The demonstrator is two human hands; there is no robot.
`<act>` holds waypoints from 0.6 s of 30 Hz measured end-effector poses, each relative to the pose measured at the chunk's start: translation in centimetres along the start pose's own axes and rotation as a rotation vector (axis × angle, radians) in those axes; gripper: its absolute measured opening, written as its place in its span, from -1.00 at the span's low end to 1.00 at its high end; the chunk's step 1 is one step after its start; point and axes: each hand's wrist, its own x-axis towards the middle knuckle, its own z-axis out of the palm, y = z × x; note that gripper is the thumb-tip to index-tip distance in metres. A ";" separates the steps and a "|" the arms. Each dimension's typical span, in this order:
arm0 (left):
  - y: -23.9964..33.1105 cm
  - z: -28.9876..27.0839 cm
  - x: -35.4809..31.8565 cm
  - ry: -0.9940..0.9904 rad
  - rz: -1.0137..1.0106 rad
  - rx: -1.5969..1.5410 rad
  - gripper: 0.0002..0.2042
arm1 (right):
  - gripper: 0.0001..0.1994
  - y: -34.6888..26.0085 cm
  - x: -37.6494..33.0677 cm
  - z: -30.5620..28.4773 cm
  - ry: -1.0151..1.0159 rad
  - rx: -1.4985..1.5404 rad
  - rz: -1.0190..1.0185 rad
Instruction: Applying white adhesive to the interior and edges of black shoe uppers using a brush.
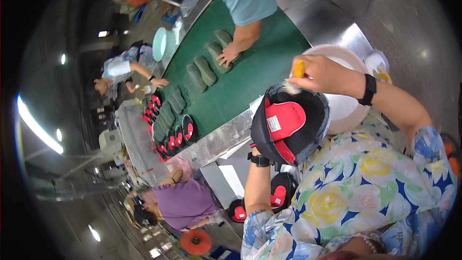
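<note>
My left hand [255, 151], mostly hidden behind a black shoe upper [263, 132], holds it up with the opening facing me. Inside the upper show a red tongue [291, 117] with a white label and a smaller red piece below it. A brush [299, 69] with a yellow handle and pale bristles is gripped in my closed right hand [321, 73]. The bristles are at the upper's far rim; whether they touch it I cannot tell. Right behind the upper stands a whitish tub [342, 118], partly covered by my right hand and the upper.
A green conveyor belt [231, 101] runs beyond the metal edge, carrying grey-green soles [205, 70] and black-and-red shoe uppers [189, 128]. Across it, a co-worker's hand [230, 54] touches a sole. Two more uppers [280, 193] lie below my left forearm. Other people work at left.
</note>
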 end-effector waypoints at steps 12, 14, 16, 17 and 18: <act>-6.7 -10.3 -1.5 0.598 -0.060 0.437 -0.60 | -0.83 -1.3 -3.8 -0.5 0.080 0.149 0.600; -14.5 -11.3 -5.2 1.233 -0.195 -1.453 -0.67 | -0.83 -1.7 -3.8 -0.7 0.017 0.133 0.597; -20.3 -13.9 -5.2 1.182 -0.034 -1.505 -0.66 | -0.85 -0.3 -4.6 -0.5 0.042 0.149 0.742; -22.2 -15.6 -4.1 1.195 -0.006 -1.450 -0.63 | -0.85 0.6 -4.9 -0.1 0.033 0.125 0.745; -23.1 -16.4 -1.7 1.306 -0.077 -1.374 -0.63 | -0.86 1.3 -5.4 0.2 0.072 0.130 0.793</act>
